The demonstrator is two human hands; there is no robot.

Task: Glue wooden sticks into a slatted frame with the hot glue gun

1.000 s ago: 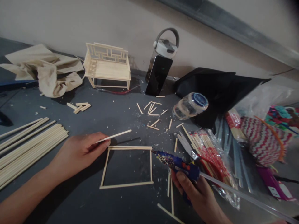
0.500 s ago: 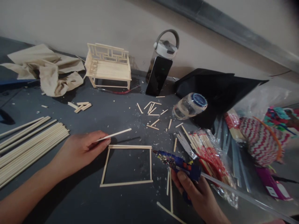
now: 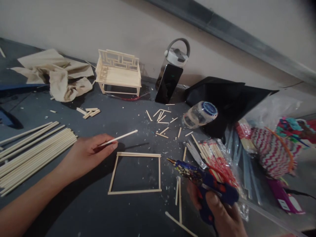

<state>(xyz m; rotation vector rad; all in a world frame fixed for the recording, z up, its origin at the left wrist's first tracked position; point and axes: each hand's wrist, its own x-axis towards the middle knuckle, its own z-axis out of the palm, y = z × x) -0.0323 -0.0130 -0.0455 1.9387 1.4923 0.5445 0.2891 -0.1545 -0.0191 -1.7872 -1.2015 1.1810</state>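
Observation:
Between thumb and fingers, my left hand (image 3: 90,153) pinches a thin wooden stick (image 3: 124,135), raised over the dark table (image 3: 84,217). A rectangular stick frame (image 3: 134,191) lies flat just to the right of that hand; its far side looks doubled. My right hand (image 3: 219,210) is wrapped round a blue hot glue gun (image 3: 204,179) with a clear glue stick at its back. The metal nozzle points left, apart from the frame's far right corner. Loose sticks (image 3: 179,200) lie between the frame and the glue gun.
A bundle of long sticks (image 3: 37,158) lies left. Behind are a miniature wooden bench (image 3: 118,74), crumpled cloth (image 3: 59,79), a phone (image 3: 169,84) against a bottle, and a tipped jar (image 3: 199,114). Scissors (image 3: 196,154) and bagged sticks (image 3: 217,158) lie right, with short offcuts (image 3: 161,117) mid-table.
My right hand has drawn the glue gun back to the right, its nozzle leaving the frame's far right corner. My left hand keeps the stick raised. The view has shifted slightly.

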